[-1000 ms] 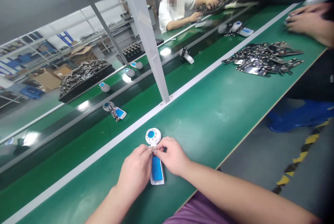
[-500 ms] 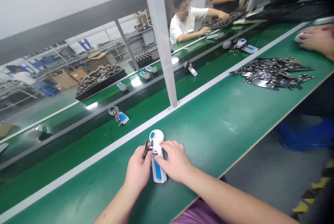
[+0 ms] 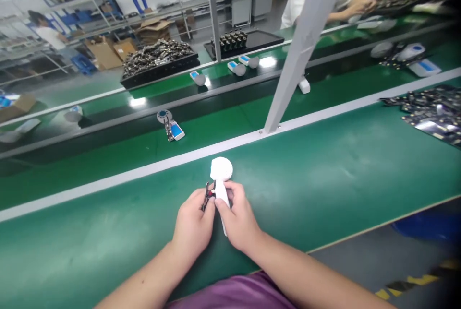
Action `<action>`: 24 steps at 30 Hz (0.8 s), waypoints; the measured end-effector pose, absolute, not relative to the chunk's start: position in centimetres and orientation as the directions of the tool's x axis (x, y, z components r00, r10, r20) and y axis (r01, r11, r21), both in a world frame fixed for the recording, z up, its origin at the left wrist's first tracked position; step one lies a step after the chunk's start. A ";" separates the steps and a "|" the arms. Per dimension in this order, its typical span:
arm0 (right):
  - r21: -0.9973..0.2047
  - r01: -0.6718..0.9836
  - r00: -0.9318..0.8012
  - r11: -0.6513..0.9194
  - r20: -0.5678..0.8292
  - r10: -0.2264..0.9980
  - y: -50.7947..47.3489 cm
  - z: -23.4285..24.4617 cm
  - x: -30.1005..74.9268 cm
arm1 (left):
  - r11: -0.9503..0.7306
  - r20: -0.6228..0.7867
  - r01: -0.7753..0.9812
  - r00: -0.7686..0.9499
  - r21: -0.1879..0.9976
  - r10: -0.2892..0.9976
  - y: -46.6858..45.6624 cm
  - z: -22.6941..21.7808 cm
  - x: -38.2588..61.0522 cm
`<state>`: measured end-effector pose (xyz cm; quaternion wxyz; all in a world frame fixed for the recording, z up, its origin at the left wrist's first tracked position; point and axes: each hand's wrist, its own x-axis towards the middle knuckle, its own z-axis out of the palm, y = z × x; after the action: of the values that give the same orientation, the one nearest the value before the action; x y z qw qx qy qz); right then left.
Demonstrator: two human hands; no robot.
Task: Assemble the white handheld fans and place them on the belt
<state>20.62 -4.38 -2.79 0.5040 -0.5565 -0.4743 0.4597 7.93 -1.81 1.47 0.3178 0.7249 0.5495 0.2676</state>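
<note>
We gripped a white handheld fan point(image 3: 220, 174) with both hands.

Its round head pointed away from us, just beyond our fingers, the long axis running almost straight forward. Our left hand point(image 3: 192, 220) pinched a small dark part point(image 3: 208, 196) against it; our right hand point(image 3: 237, 215) closed around the handle.

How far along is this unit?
Looks done: a blue-panelled unit on the far belt, dark part alongside. In hand: the left hand pinches a small dark part at a white unit, held by the right hand. Left: a pile of dark circuit boards on the bench.
</note>
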 end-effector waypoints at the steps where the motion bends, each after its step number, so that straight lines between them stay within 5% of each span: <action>1: -1.000 0.016 0.124 -0.012 -0.010 0.992 -4.4 -3.1 20.5 | -0.199 0.043 0.623 0.256 0.756 0.966 -2.0 1.5 8.0; 5: -0.997 0.002 0.135 0.080 0.079 0.988 -4.8 -3.8 20.4 | -0.192 0.028 0.621 0.264 0.760 0.964 -2.5 1.5 8.5; 13: -0.931 0.262 0.092 0.253 0.285 0.954 -5.5 -3.2 21.0 | -0.183 -0.006 0.624 0.288 0.760 0.958 -2.8 1.8 8.9; 24: -0.836 0.435 0.041 0.335 0.390 0.920 -5.8 -2.9 21.3 | -0.357 0.035 0.609 0.475 0.708 0.879 -2.9 2.7 9.0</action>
<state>21.34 -5.83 -2.86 0.4974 -0.5224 -0.6483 0.2437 8.97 -2.94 2.66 0.3211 0.7965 0.4671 0.2105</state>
